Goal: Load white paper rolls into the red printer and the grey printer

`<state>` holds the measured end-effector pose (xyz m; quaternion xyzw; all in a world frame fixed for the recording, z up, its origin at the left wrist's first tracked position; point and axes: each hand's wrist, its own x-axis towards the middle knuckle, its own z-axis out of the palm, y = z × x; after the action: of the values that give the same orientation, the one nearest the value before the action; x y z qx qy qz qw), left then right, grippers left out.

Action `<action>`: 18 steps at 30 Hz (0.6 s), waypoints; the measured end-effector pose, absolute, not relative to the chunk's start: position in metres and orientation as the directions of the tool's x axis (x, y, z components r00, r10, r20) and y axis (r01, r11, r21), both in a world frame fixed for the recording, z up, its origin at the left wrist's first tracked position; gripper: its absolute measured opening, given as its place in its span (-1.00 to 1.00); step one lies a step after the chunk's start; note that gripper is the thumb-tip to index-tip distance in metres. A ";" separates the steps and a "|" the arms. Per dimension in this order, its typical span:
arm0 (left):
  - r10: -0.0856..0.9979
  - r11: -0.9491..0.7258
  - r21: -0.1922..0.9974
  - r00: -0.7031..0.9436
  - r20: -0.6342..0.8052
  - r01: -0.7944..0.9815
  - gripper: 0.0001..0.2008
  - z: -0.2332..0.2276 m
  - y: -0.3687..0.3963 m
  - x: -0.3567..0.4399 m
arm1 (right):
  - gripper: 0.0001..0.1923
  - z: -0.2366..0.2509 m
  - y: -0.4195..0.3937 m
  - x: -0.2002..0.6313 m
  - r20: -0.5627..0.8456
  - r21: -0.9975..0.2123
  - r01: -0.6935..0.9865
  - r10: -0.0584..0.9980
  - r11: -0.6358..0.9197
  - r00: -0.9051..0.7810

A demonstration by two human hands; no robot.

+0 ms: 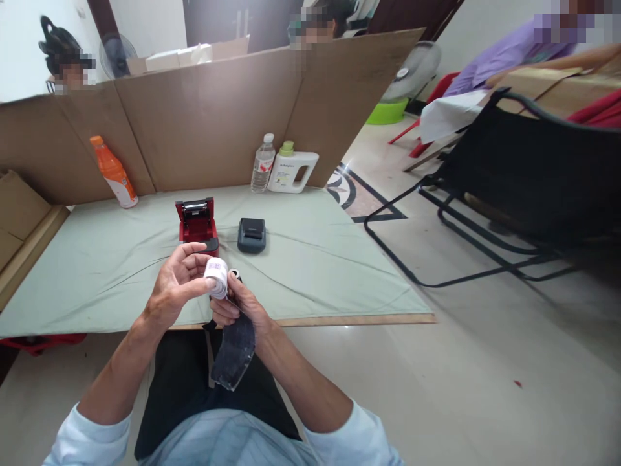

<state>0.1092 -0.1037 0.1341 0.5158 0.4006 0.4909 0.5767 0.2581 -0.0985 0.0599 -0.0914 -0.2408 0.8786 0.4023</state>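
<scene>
My left hand (177,279) holds a small white paper roll (215,273) with purple print between thumb and fingers, over the front edge of the table. Close beside it, my right hand (246,305) is closed on a dark, film-like strip (235,353) that hangs over my lap. A small ring-shaped end (235,274) shows at the right thumb; I cannot tell what it belongs to. Just beyond my left hand, a red label printer (198,228) stands with its lid raised. To its right lies a small dark device (251,235) with its top closed.
An orange bottle (114,173), a clear water bottle (263,165) and a white jug (294,171) stand against a cardboard screen (208,123). Green cloth (320,259) covers the table. At right is a black folding chair (524,175). Other people sit beyond.
</scene>
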 end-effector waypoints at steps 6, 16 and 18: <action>0.910 -0.024 1.000 0.415 0.027 -0.011 -0.30 0.152 -0.089 0.089 | -0.49 0.064 -0.098 0.261 0.005 -0.549 -0.617 0.736 -0.563 -0.677; 0.948 -0.077 0.993 0.301 0.101 -0.090 -0.47 0.141 -0.097 0.098 | -0.47 0.063 -0.100 0.256 0.005 -0.500 -0.650 0.748 -0.572 -0.663; 0.960 -0.059 0.985 0.262 0.101 -0.161 -0.45 0.132 -0.102 0.102 | -0.47 0.063 -0.101 0.255 0.023 -0.494 -0.661 0.751 -0.565 -0.660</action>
<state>0.1024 -0.1021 0.1324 0.5436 0.3671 0.4839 0.5793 0.2552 -0.1005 0.0631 -0.0952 -0.2372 0.8795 0.4014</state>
